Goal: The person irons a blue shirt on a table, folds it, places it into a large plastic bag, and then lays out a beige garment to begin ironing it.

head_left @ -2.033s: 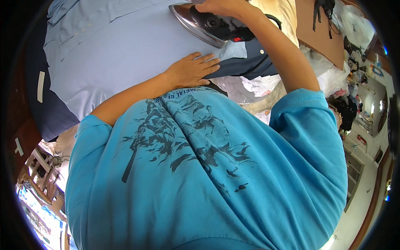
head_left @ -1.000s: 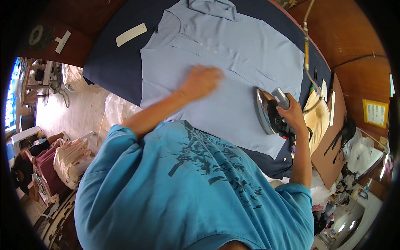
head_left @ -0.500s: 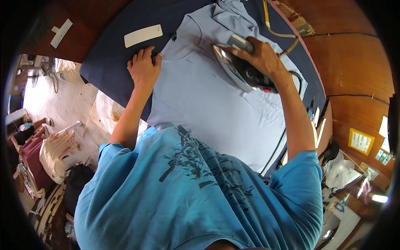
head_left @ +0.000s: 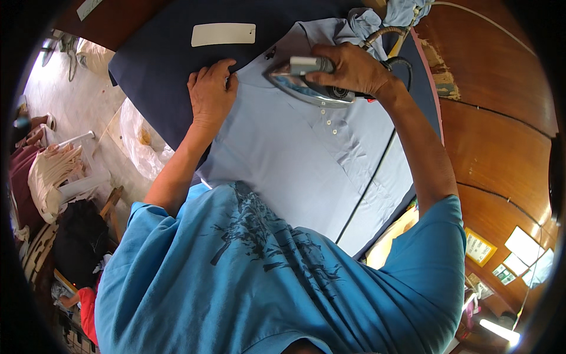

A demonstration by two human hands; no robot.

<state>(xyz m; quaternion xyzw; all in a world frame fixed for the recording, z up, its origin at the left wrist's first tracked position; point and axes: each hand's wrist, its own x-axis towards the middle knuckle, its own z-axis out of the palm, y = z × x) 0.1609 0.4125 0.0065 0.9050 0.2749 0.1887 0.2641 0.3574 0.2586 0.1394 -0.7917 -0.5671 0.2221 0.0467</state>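
Note:
A light blue shirt (head_left: pixel 277 153) with small white buttons lies spread on a dark navy cloth-covered surface (head_left: pixel 153 65). My right hand (head_left: pixel 354 68) is wrapped round the handle of an iron (head_left: pixel 312 91). The iron's plate is over the upper part of the shirt, just above the buttons, with its tip pointing left toward my other hand. Cloth under the plate is hidden. My left hand (head_left: pixel 212 97) rests at the shirt's left edge, fingers slightly bent and thumb apart, partly on the navy cloth.
Beyond my left hand lies a blank white card (head_left: pixel 224 34). The iron's hose (head_left: pixel 383 35) runs off at the upper right, and a dark cord (head_left: pixel 371 180) crosses the shirt. A wooden panel (head_left: pixel 495 135) borders the right. Clear plastic (head_left: pixel 138 144) lies at the left.
The iron has moved left across the shirt, closer to my left hand, and the buttons now show. My left hand stays at the shirt's edge. The whole view has turned somewhat.

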